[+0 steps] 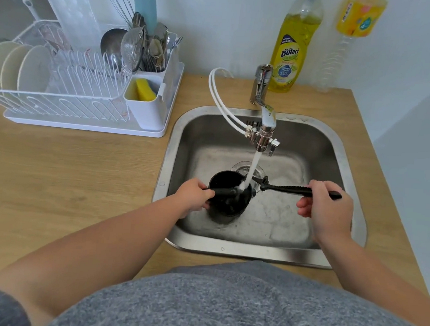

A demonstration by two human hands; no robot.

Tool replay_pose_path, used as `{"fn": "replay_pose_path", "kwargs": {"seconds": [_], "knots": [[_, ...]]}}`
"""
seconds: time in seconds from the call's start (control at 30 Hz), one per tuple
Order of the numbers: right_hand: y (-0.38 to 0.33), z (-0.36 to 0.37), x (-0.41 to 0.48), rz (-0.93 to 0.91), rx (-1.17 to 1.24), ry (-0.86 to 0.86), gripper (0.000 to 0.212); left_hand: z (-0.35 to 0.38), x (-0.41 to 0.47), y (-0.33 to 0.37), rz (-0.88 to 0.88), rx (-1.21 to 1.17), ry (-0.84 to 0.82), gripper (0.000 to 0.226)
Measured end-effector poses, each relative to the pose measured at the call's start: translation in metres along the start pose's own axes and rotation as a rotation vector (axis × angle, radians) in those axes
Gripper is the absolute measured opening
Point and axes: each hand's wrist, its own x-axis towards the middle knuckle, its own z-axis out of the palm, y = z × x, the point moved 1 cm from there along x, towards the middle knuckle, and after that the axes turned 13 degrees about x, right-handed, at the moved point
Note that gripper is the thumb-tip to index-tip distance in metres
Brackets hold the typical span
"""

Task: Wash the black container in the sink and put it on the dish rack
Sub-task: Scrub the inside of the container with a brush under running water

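A black round container point(227, 206) stands upright in the steel sink point(253, 248), with water from the tap point(267, 120) running into its mouth. My left hand point(193, 196) grips the container's left rim. My right hand point(326, 210) holds the grip of a black long-handled utensil point(289, 189), which lies level over the sink with its far end at the container's right edge, by the stream. The white dish rack point(67, 99) sits on the counter to the left of the sink.
The rack holds three pale plates point(15, 67), a cutlery caddy with utensils and a yellow sponge point(143, 90). A yellow dish-soap bottle point(292, 48) and a clear plastic bottle point(347, 39) stand behind the sink. Wooden counter point(66, 177) lies between rack and sink.
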Motion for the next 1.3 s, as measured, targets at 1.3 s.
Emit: {"fn": "replay_pose_path", "kwargs": {"seconds": [1.3], "knots": [[0.035,-0.026,0.034,0.76,0.511,0.036,0.017,0.024,0.0,0.069,0.158,-0.438,-0.086,0.013]]}}
